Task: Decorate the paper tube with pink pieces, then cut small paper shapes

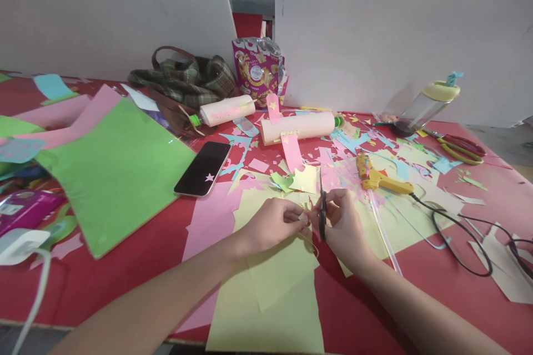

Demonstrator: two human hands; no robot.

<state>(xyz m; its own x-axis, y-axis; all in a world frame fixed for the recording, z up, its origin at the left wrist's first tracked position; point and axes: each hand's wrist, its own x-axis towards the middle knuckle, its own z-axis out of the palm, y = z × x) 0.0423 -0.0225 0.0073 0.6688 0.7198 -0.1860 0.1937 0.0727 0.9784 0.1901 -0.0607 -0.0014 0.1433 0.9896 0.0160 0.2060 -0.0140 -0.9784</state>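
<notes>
Scissors right of phone

I have the scissors raised at about five o'clock from the centre of my view, their black handles toward six and a slim dark blade pointing up to twelve; I can't tell how far the blades are parted. Just beside them, at nine o'clock, I see a small pale yellow paper piece, pinched and mostly hidden. Below it, a thin yellow strip curls toward five; any join is unclear.
</notes>
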